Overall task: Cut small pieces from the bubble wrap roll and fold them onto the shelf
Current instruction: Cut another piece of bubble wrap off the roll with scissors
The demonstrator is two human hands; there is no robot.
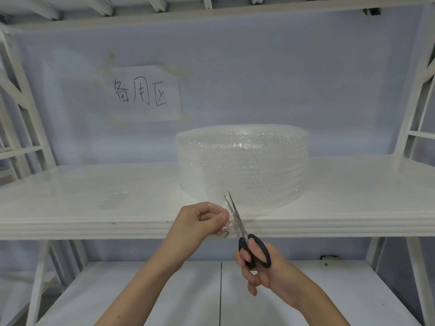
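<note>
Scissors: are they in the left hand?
No, the black-handled scissors are in the right hand, while the left hand pinches the loose bubble wrap edge.

The bubble wrap roll [243,165] is a wide, low drum of clear, shiny bubble film standing on its flat end on the white shelf [70,208], right of the shelf's middle and near the front edge. A loose strip [227,215] of film trails off its lower front toward the shelf edge and hangs just past it. 1 small, clear folded piece [114,198] lies flat on the shelf, well apart to the roll's left. The shelf is a glossy white board in a white frame.
</note>
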